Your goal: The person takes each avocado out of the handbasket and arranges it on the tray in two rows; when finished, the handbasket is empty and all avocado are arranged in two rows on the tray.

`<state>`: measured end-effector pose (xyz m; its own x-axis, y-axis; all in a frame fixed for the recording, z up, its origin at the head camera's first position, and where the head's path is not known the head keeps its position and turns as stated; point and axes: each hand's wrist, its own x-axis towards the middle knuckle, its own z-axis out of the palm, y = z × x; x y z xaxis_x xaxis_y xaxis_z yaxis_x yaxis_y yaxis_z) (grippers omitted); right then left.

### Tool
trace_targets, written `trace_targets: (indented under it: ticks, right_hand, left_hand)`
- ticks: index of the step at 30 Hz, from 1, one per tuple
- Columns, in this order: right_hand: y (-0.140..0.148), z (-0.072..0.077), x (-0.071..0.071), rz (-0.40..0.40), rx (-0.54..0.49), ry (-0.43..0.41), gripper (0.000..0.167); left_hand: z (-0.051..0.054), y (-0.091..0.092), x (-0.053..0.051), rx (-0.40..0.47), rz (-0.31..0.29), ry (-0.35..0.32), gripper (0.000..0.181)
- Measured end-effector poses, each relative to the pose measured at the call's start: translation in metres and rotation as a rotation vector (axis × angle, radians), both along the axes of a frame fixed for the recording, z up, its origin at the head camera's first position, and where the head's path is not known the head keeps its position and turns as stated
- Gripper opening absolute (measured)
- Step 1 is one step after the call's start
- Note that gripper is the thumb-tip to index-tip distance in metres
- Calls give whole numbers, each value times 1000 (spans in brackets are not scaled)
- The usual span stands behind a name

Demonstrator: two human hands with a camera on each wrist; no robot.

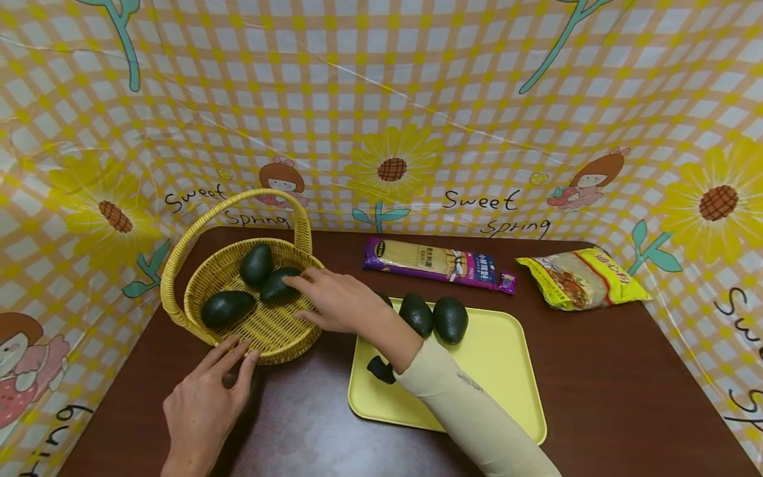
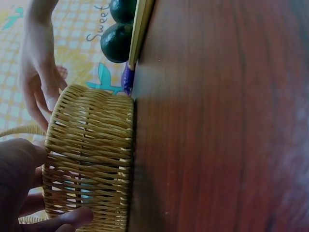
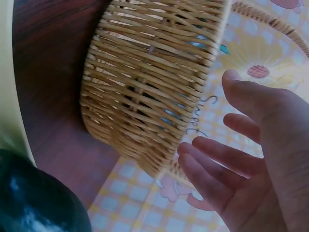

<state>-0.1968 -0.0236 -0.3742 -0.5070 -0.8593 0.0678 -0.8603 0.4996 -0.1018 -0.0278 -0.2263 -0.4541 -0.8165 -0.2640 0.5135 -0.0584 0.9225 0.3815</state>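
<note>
In the head view, the wicker basket (image 1: 292, 349) stands left of centre on the table (image 1: 298, 417), with three avocados (image 1: 228, 309) inside. The left hand (image 1: 205, 401) grips its near rim. The right hand (image 1: 334, 299) reaches over the right side of the rim, fingers apart, fingertips overlapping the rightmost avocado; whether they touch it I cannot tell. Right of centre, more avocados (image 1: 450, 320) sit on a yellow tray (image 1: 495, 377), partly hidden by the sleeved forearm (image 1: 471, 414). Behind it lies a purple pasta packet (image 1: 426, 262), with a yellow bag (image 1: 587, 279) at right.

In the left wrist view, the left hand's fingers bend about the rim at lower left, one against the outer wall.

In the right wrist view, the right hand's fingers are spread at lower right, holding nothing, beside the rim.
</note>
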Motion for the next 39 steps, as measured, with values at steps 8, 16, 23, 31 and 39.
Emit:
trace_targets:
  ticks: [8,16,23,31,39]
  right_hand:
    - [-12,-8,-11,-49,51,-46,63]
    - [-23,-18,-18,-76,46,-36,63]
    - [-32,-23,-22,-109,58,-51,65]
    - [-41,-26,-23,-128,75,-56,67]
    - [-51,-28,-26,-145,100,-44,66]
  left_hand:
    - [0,0,0,10,3,-13,35]
    - [0,0,0,12,-2,-4,34]
    - [-1,-1,-1,1,-7,7,33]
    - [-2,-2,-1,-27,-15,20,34]
    - [-2,-2,0,-48,-17,19,36]
